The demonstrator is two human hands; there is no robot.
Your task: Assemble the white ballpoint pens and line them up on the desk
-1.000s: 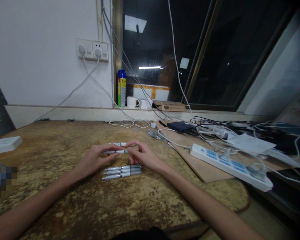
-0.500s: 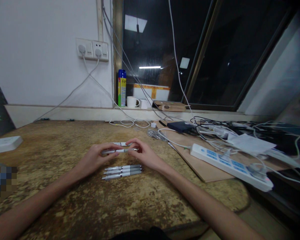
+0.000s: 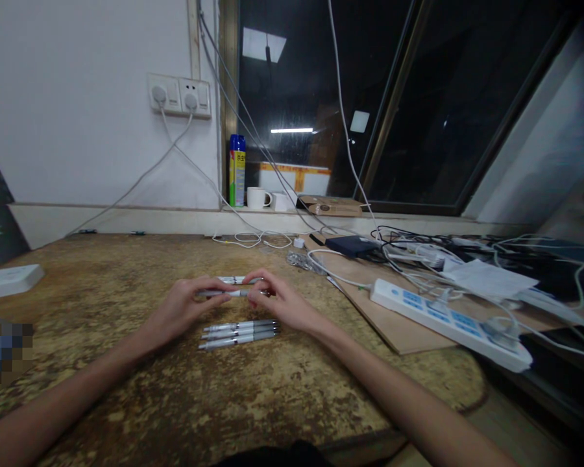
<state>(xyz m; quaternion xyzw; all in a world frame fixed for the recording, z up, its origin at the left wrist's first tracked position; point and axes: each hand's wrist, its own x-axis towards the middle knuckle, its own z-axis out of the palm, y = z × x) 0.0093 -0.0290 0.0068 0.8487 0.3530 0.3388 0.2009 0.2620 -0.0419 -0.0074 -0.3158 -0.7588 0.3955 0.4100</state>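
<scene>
A white and grey pen (image 3: 237, 294) lies level between my two hands. My left hand (image 3: 189, 303) pinches its left end, and my right hand (image 3: 278, 299) has thumb and fingers closed round its right end. Just behind it, another pen (image 3: 233, 279) shows on the table, partly covered by my right fingers. Nearer to me, three similar pens (image 3: 238, 337) lie side by side, pointing left and right.
A worn wooden table (image 3: 165, 402) spreads below. To the right, a white power strip (image 3: 448, 322) rests on a brown board (image 3: 365, 305) among cables. A white box (image 3: 12, 280) sits at the left edge. A spray can (image 3: 237, 172) and mug (image 3: 257, 197) stand on the sill.
My right fingers have shifted very slightly left along the pen. The pens on the table have not moved.
</scene>
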